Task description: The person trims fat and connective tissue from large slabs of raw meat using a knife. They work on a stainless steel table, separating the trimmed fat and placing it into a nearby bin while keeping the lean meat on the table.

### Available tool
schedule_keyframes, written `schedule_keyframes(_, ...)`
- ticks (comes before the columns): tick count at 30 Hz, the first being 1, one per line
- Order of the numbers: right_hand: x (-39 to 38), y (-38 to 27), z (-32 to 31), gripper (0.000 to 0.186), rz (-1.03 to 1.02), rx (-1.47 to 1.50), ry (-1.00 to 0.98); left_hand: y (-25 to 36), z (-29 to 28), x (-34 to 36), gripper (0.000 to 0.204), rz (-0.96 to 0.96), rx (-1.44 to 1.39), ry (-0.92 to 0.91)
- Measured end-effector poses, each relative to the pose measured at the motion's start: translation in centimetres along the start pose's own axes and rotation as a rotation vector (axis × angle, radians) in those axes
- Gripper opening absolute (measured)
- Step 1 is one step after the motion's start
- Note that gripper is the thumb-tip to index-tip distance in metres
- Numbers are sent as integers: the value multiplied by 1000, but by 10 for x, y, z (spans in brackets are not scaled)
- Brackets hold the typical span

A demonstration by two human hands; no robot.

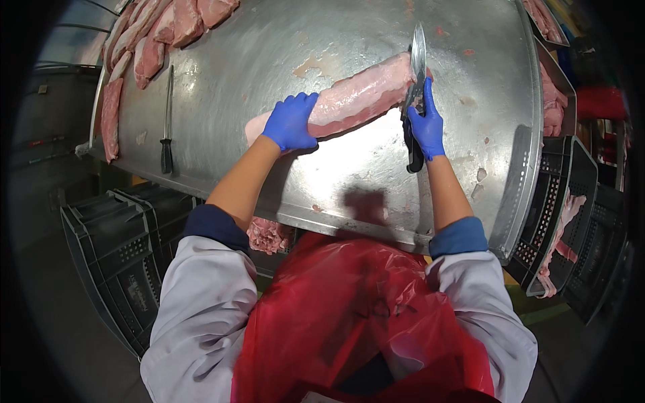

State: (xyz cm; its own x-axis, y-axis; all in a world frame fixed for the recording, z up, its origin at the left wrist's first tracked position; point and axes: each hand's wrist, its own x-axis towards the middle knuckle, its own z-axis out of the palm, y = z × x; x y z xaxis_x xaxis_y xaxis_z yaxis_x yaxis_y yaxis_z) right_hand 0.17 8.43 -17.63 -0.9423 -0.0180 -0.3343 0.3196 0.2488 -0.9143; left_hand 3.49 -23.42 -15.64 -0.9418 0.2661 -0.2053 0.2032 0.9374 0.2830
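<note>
A long pink piece of meat (363,92), which looks like a pork loin, lies slantwise across the metal table. My left hand (291,122), in a blue glove, is closed over it near its left end and presses on it. In my right hand (428,126), also gloved in blue, is a knife (418,54) with a black handle. Its blade points away from me, up against the right end of the loin. The index finger stretches along the knife while the thumb rests on the handle.
The steel table (228,87) has a raised rim. A sharpening steel (168,121) lies at left, near several meat pieces (185,23). Black crates (111,221) stand below left; another crate (561,201) with meat scraps is at right. Meat trimmings (267,235) show below the front edge.
</note>
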Motion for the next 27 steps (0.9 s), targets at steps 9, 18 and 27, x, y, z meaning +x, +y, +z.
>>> schedule_keyframes(9, 10, 14, -1, 80, 3, 128, -93, -14, -4, 2, 100, 136, -9, -38)
schedule_keyframes(18, -7, 30, -8, 78, -28, 155, -129, -15, -7, 6, 100, 196, -13, -47)
schedule_keyframes(27, -187, 97, -98, 85, -33, 141, -172, 47, -6, 11, 84, 106, 33, 271)
